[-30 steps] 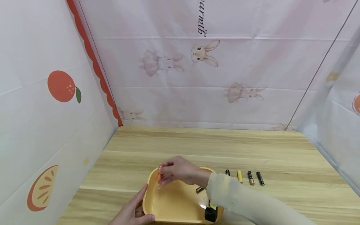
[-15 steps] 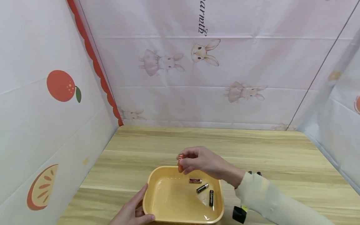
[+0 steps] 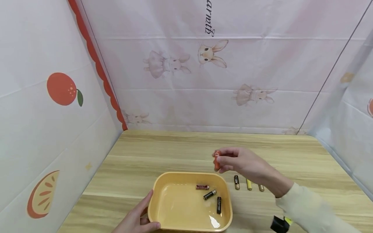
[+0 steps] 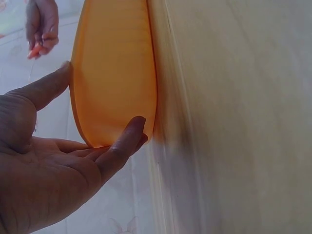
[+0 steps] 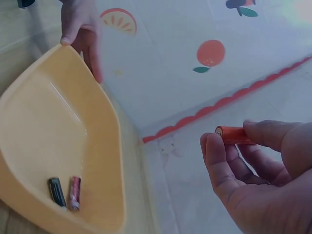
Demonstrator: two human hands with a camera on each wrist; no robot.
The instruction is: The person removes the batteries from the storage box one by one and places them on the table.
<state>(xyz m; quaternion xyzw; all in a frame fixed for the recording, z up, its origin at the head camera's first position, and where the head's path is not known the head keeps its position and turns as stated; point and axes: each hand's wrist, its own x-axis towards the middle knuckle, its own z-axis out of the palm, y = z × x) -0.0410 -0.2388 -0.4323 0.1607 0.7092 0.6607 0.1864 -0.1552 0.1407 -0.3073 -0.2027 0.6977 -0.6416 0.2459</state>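
Observation:
Between thumb and fingertips, my right hand (image 3: 243, 161) pinches an orange battery (image 3: 217, 160), held upright above the table just beyond the basin's far right corner. The right wrist view shows the orange battery (image 5: 234, 135) with one end exposed. My left hand (image 3: 138, 215) grips the left end of a yellow plastic basin (image 3: 186, 174), thumb at the rim and fingers around the outer wall (image 4: 114, 73). Inside, toward the right, lie a dark red battery (image 3: 202, 187), a black battery with a silver end (image 3: 209, 194) and another black battery (image 3: 219, 205).
Right of the basin, a black and copper battery (image 3: 237, 182), a yellow battery (image 3: 249, 184) and a copper-ended battery (image 3: 261, 187) lie in a row on the wooden table (image 3: 163, 149), the last partly hidden by my right hand. Printed cloth walls (image 3: 180, 106) surround the table.
My right hand has carried the orange battery from over the basin's left end, up and rightward past its far right corner. The left hand and basin have stayed put.

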